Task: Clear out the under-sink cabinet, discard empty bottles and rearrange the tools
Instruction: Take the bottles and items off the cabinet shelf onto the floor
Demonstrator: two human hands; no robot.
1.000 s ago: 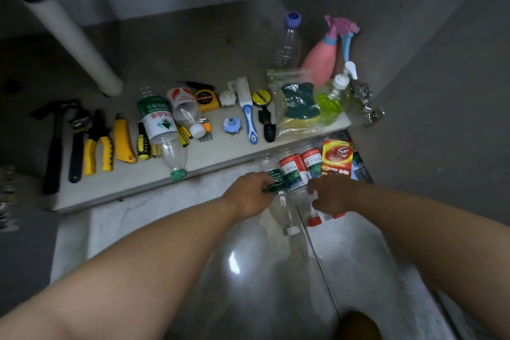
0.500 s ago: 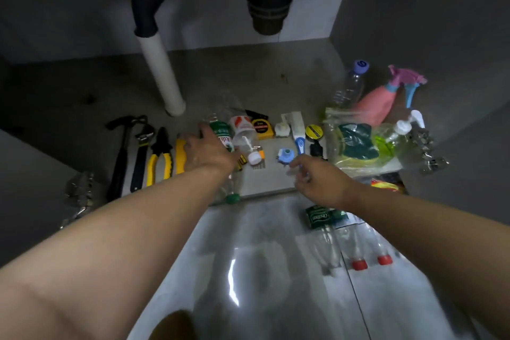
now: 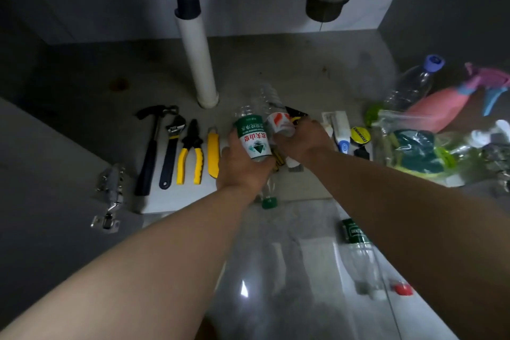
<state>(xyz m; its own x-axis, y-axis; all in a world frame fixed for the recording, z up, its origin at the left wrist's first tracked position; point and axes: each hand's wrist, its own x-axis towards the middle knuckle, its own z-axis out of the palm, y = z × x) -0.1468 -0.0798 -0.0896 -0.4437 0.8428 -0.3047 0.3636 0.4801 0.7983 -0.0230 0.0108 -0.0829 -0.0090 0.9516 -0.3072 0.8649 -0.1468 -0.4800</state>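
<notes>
green-labelled bottle (image 3: 252, 138), clear plastic, sits in the left hand (image 3: 242, 167), whose fingers and thumb wrap round its body. its green cap (image 3: 269, 202) points toward the person, just over the front lip of the cabinet floor (image 3: 276, 69). the right hand (image 3: 305, 142) curls round a second clear one, the orange-labelled bottle (image 3: 278, 122), which touches the first on its right side. left of both hands four tools lie side by side on the pale front strip: hammer (image 3: 149, 152), wrench (image 3: 168, 160), yellow-handled pliers (image 3: 192, 138) and yellow knife (image 3: 213, 152). behind them a white pipe (image 3: 197, 58) stands upright. far right, a purple-capped bottle (image 3: 411, 85) and a pink spray bottle (image 3: 441, 106) lean near the side wall, with a plastic bag (image 3: 408, 152) in front of them. outside the cabinet, on the glossy tiles, more clear bottles lie, among them a dark-labelled bottle (image 3: 354, 232).
</notes>
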